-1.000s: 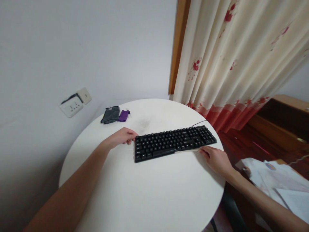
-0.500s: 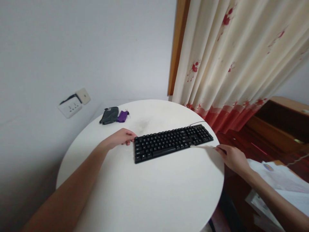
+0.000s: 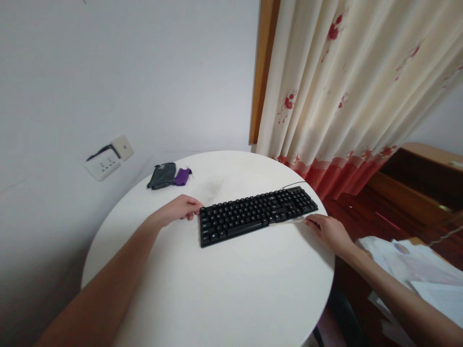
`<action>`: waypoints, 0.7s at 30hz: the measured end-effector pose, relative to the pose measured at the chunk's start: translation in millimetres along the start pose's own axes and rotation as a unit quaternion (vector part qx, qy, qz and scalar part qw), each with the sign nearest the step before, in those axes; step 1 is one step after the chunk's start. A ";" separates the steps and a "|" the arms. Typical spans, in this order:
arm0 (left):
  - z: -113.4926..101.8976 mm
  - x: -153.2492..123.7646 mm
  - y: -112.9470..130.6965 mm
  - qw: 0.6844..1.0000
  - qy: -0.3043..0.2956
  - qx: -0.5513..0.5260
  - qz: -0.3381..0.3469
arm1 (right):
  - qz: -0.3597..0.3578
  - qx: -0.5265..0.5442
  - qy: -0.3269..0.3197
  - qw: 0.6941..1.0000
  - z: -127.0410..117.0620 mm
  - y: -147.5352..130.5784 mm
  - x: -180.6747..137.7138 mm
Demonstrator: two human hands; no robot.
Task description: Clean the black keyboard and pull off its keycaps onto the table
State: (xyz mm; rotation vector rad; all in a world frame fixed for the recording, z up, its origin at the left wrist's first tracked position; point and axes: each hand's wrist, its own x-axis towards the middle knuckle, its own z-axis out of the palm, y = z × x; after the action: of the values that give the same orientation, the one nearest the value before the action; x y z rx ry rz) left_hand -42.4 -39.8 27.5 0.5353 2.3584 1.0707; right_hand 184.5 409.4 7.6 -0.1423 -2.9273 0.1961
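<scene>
A person's two bare hands work at a black keyboard (image 3: 231, 220), which lies flat on a round white table (image 3: 231, 294), slightly right of the middle and set at a slant, its right end farther away than its left. The left hand (image 3: 181, 209) grasps the far left corner of the keyboard between thumb and fingers, the other fingers curled beneath. The right hand (image 3: 328, 233) pinches one end of a slim pale strip (image 3: 285, 222), near the table's right edge; the strip runs leftward along the keyboard's near edge, its other end reaching the keys beside the space bar. What the strip is made of cannot be told. A thin dark cable (image 3: 294, 184) leaves the far side of the keyboard toward the right. Near the table's far left edge lies a dark grey pouch (image 3: 162, 176), and just beside it, on its right, a small purple cloth (image 3: 182, 177). Beyond the table hangs a cream curtain (image 3: 318, 106) with red flowers and a red lower band.
</scene>
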 end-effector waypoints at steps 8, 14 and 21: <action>-0.4 1.2 -1.8 1.000 0.002 -0.004 -0.005 | 0.041 0.036 -0.003 0.999 -4.7 37.6 8.7; 0.5 -0.5 1.6 1.000 0.002 -0.003 -0.007 | 0.073 0.072 0.013 0.995 -2.7 97.4 10.0; -0.9 2.0 -3.7 1.000 0.000 -0.002 -0.004 | 0.101 0.079 0.018 0.992 -7.7 149.0 8.0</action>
State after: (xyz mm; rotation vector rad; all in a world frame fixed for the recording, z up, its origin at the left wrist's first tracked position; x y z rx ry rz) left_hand -45.1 -41.5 24.6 0.5245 2.3555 1.0726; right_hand 190.5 558.2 -4.4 -0.4139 -2.8445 0.4514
